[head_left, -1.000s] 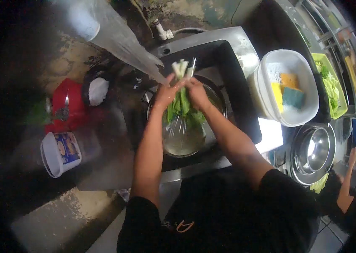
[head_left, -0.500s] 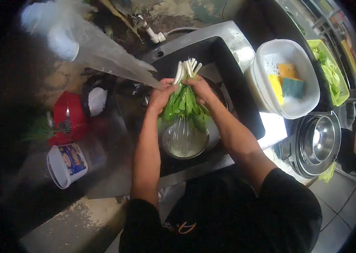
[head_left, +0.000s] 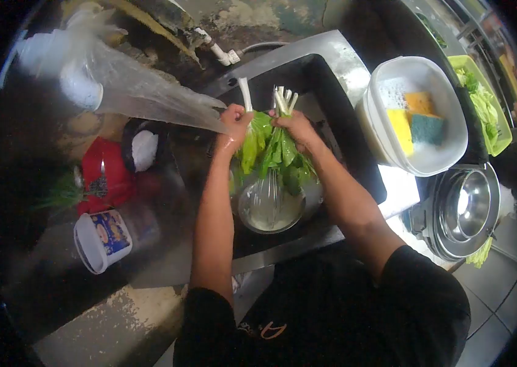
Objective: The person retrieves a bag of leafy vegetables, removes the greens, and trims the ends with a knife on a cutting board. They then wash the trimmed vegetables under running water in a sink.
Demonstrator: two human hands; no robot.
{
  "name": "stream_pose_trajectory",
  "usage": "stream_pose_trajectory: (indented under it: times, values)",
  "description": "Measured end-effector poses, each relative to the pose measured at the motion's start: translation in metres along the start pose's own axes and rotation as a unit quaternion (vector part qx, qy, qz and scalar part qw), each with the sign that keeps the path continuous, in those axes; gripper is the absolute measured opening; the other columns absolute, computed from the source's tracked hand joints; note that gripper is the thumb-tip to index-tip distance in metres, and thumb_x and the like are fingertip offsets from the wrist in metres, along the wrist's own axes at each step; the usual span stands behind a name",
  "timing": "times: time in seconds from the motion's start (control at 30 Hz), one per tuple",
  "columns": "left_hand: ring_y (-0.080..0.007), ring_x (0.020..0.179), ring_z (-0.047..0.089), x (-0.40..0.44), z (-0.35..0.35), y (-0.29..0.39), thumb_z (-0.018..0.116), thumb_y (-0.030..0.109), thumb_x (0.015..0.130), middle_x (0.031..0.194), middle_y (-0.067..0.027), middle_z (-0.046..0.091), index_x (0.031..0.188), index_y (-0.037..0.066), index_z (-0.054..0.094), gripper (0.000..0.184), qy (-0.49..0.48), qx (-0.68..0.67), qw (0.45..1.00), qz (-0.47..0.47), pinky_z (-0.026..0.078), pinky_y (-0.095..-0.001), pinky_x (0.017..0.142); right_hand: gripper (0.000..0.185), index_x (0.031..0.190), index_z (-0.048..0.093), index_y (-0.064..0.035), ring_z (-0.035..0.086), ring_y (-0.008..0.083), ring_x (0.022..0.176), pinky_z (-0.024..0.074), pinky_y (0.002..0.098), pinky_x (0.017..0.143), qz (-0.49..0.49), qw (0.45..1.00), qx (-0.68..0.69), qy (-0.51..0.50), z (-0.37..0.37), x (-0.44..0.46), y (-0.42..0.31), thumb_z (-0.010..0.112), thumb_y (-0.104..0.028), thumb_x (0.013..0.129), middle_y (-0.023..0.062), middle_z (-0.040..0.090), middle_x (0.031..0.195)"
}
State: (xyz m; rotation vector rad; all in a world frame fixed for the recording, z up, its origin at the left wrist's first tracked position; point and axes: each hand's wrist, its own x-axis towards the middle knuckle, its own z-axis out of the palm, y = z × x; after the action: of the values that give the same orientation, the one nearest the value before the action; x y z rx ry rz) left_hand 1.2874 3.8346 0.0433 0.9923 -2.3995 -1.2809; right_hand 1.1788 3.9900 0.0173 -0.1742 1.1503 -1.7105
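Head view: I have both hands near mid-frame, over the sink (head_left: 349,64).

Left hand (head_left: 234,116): fingers curled closed round a pale-stemmed stalk (head_left: 254,139), stem end up, leaf hanging.
Right hand (head_left: 297,126): fingers closed round a bunch (head_left: 280,150) of several stems, leaves hanging likewise. Whether the two lots touch low down, I cannot tell.
Just below in the frame: a bowl (head_left: 271,224) with whisk (head_left: 267,191) wires showing.

Risks, my judgement:
1. Bunch dips: leaves could snag on the wires and tear.
2. Stems, if wet, could slide out should either grip slacken.
3. Plastic (head_left: 142,76), upper left, tapers to the left hand; a leftward move could tangle it with the fingers.
4. Over-tight squeeze could bruise the stems.
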Motion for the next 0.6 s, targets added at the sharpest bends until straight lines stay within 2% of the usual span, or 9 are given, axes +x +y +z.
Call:
stream_pose_trajectory:
  times: [0.03, 0.13, 0.23, 0.33, 0.37, 0.47, 0.5, 0.57, 0.6]
  values:
    - [-0.0113, 0.071, 0.057, -0.003, -0.002, 0.0, 0.064, 0.008, 0.079, 0.082, -0.0042, 0.062, 0.093, 0.001, 0.056, 0.018, -0.056, -0.145, 0.988, -0.01, 0.045, -0.0263, 0.064, 0.029, 0.103, 0.057, -0.0025, 0.06, 0.017, 0.077, 0.05, 0.0314, 0.069, -0.005, 1.0, -0.022, -0.005, -0.002, 0.002, -0.001, 0.062, -0.006, 0.075, 0.0076, 0.059, 0.087]
    - [-0.0117, 0.07, 0.057, -0.012, -0.005, 0.009, 0.063, 0.01, 0.081, 0.082, -0.0035, 0.062, 0.095, 0.001, 0.057, 0.018, -0.098, -0.21, 0.973, -0.009, 0.046, -0.0274, 0.062, 0.029, 0.103, 0.056, -0.003, 0.06, 0.0172, 0.076, 0.0499, 0.0315, 0.069, -0.022, 0.999, -0.037, -0.006, -0.004, 0.006, 0.003, 0.062, -0.006, 0.075, 0.0077, 0.058, 0.087]
    - [-0.0125, 0.074, 0.058, -0.008, -0.013, 0.022, 0.06, 0.01, 0.083, 0.085, -0.004, 0.062, 0.102, 0.001, 0.057, 0.021, -0.101, -0.039, 0.988, -0.108, 0.046, -0.0276, 0.067, 0.031, 0.101, 0.058, -0.002, 0.058, 0.0183, 0.078, 0.0472, 0.0299, 0.07, 0.0, 1.0, -0.011, -0.006, 0.003, 0.009, 0.01, 0.064, -0.009, 0.072, 0.0074, 0.06, 0.087]
    - [-0.0117, 0.075, 0.056, -0.012, -0.007, 0.011, 0.06, 0.019, 0.084, 0.086, -0.0043, 0.061, 0.101, 0.001, 0.057, 0.024, -0.064, -0.23, 0.965, -0.11, 0.045, -0.0271, 0.067, 0.029, 0.101, 0.058, -0.002, 0.058, 0.0179, 0.078, 0.0474, 0.0301, 0.07, 0.0, 1.0, -0.019, -0.003, 0.007, 0.008, 0.013, 0.063, -0.01, 0.074, 0.0074, 0.061, 0.088]
    - [-0.0125, 0.074, 0.055, -0.014, -0.006, 0.005, 0.063, 0.024, 0.083, 0.085, -0.0043, 0.059, 0.099, 0.002, 0.057, 0.028, -0.04, -0.229, 0.97, -0.065, 0.044, -0.027, 0.067, 0.029, 0.102, 0.058, -0.002, 0.059, 0.0179, 0.079, 0.0476, 0.03, 0.071, 0.004, 1.0, -0.002, -0.015, 0.009, 0.009, 0.016, 0.061, -0.01, 0.074, 0.0076, 0.061, 0.089]
    - [-0.015, 0.074, 0.054, -0.021, -0.022, 0.008, 0.066, 0.03, 0.081, 0.084, -0.005, 0.059, 0.095, 0.002, 0.057, 0.033, 0.05, 0.008, 0.999, -0.001, 0.045, -0.0289, 0.068, 0.028, 0.103, 0.058, -0.0019, 0.059, 0.0178, 0.079, 0.0483, 0.0296, 0.071, 0.024, 0.998, 0.007, -0.062, 0.021, 0.01, 0.018, 0.059, -0.01, 0.076, 0.0081, 0.062, 0.092]
    - [-0.0178, 0.077, 0.055, -0.022, -0.027, 0.013, 0.068, 0.031, 0.079, 0.085, -0.0068, 0.06, 0.094, 0.001, 0.057, 0.035, 0.029, 0.043, 0.998, -0.04, 0.045, -0.0322, 0.071, 0.028, 0.103, 0.058, -0.0016, 0.059, 0.0177, 0.079, 0.0485, 0.0294, 0.071, 0.037, 0.995, -0.018, -0.086, 0.025, 0.009, 0.017, 0.058, -0.009, 0.076, 0.0083, 0.062, 0.092]
    - [-0.0173, 0.078, 0.055, -0.03, -0.024, 0.004, 0.068, 0.034, 0.079, 0.085, -0.0074, 0.06, 0.094, 0.0, 0.057, 0.039, -0.005, -0.025, 0.998, -0.054, 0.045, -0.032, 0.071, 0.032, 0.106, 0.056, -0.0001, 0.06, 0.0178, 0.076, 0.0503, 0.0292, 0.068, 0.02, 0.992, -0.036, -0.122, 0.04, 0.014, 0.025, 0.057, -0.01, 0.076, 0.0094, 0.063, 0.092]
    - [-0.0171, 0.079, 0.055, -0.033, -0.024, 0.0, 0.068, 0.035, 0.078, 0.086, -0.0076, 0.06, 0.093, 0.0, 0.057, 0.04, -0.022, -0.06, 0.996, -0.06, 0.045, -0.032, 0.071, 0.033, 0.108, 0.055, -0.0001, 0.06, 0.0178, 0.078, 0.0504, 0.0299, 0.069, 0.045, 0.992, -0.019, -0.114, 0.044, 0.014, 0.029, 0.057, -0.009, 0.076, 0.009, 0.062, 0.093]
